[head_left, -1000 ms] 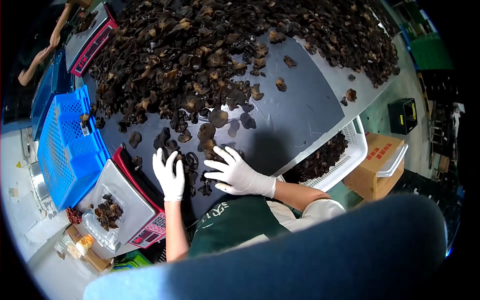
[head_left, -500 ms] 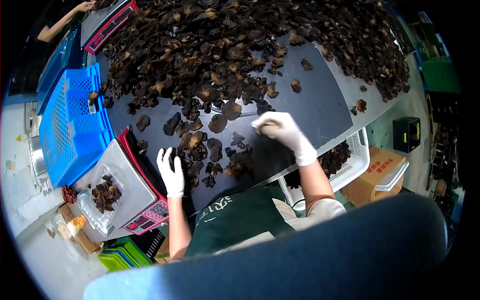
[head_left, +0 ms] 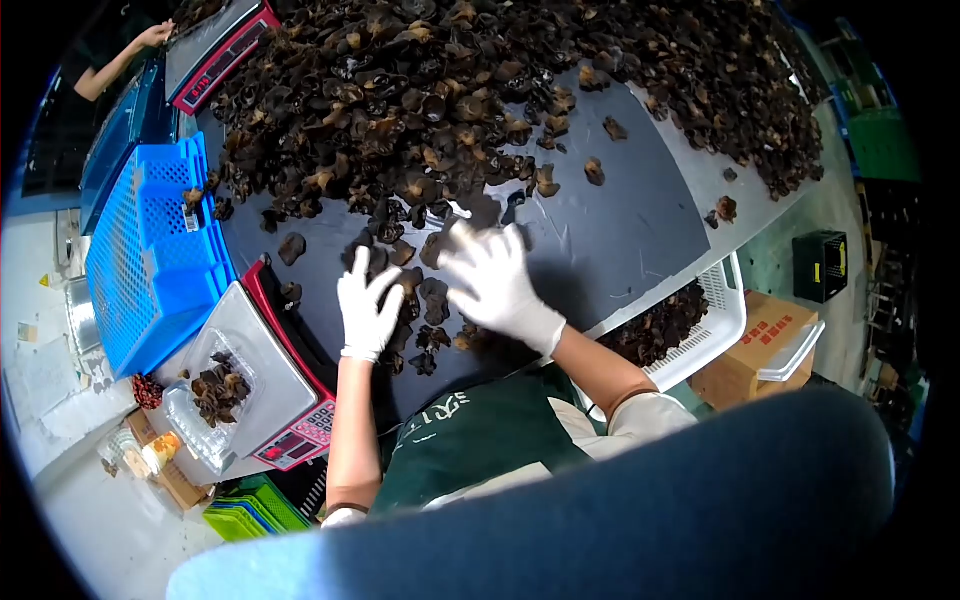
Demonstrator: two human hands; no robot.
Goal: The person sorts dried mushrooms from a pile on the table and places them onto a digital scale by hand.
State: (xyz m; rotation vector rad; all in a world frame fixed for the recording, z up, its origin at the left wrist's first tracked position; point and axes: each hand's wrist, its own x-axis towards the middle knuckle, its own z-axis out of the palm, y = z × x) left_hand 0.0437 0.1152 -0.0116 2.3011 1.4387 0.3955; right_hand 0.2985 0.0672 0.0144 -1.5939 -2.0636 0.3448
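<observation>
A large heap of dark brown, wood-ear-like pieces covers the far part of the dark table surface. Both hands wear white gloves. My left hand has its fingers spread beside a small group of loose pieces near the table's front edge. Over the right side of that group is my right hand, fingers apart and slightly blurred, its tips close to pieces below the heap. Neither hand visibly grips a piece. Some pieces lie partly hidden under the hands.
Left, a scale bears a clear plastic container with pieces; beyond stands a blue crate. A white basket and a cardboard box are at the right. Another person's hand is by a second scale.
My right hand has swung left from the right side of the table, its curled fingers now spread. My left hand has moved slightly forward and right, toward the loose pieces.
</observation>
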